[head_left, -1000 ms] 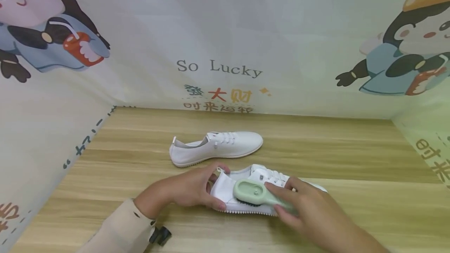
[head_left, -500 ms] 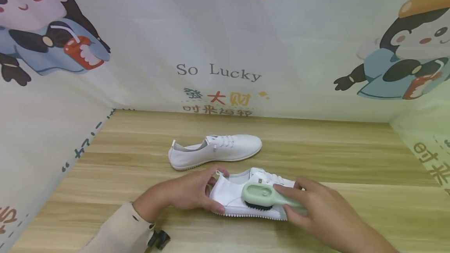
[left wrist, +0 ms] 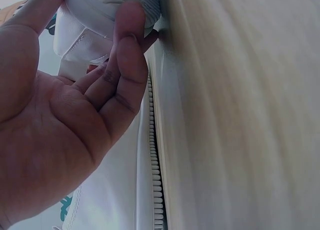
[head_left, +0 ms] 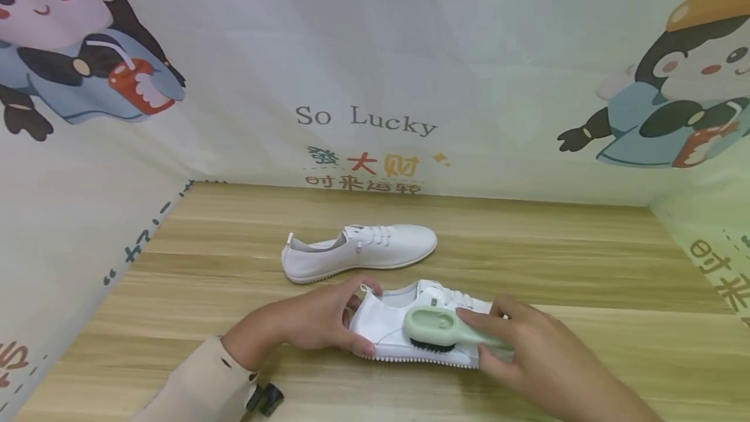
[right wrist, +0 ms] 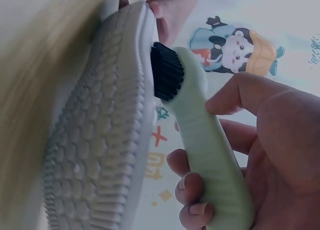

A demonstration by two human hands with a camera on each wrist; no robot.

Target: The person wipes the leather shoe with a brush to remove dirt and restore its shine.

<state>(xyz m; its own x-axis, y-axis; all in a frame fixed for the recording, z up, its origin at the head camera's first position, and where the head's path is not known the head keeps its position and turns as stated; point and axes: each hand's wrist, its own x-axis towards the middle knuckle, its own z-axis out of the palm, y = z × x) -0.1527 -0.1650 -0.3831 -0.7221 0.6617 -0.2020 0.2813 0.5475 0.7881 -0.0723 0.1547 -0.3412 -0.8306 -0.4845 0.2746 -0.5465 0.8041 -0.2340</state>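
A white lace-up shoe [head_left: 377, 323] is held at its heel by my left hand [head_left: 319, 318], thumb on the near side. In the right wrist view the shoe leans, showing its textured sole [right wrist: 100, 140]. My right hand [head_left: 530, 347] grips a pale green brush [head_left: 430, 324] by its handle. The brush's black bristles [right wrist: 167, 72] touch the shoe's side just above the sole edge. My right fingers curl round the handle in the right wrist view. The shoe's toe is mostly hidden behind my right hand in the head view.
Behind lies a second white shoe [head_left: 392, 246], toe to the right, on the wood-grain table [head_left: 562, 246]. Printed white sheets [head_left: 363, 51] wall the table at the back and both sides. A black clip-like piece [head_left: 266, 399] sits by the left sleeve.
The brush in my right hand has slid right along the shoe's side, from near the heel to its middle. My left hand keeps its hold on the heel.
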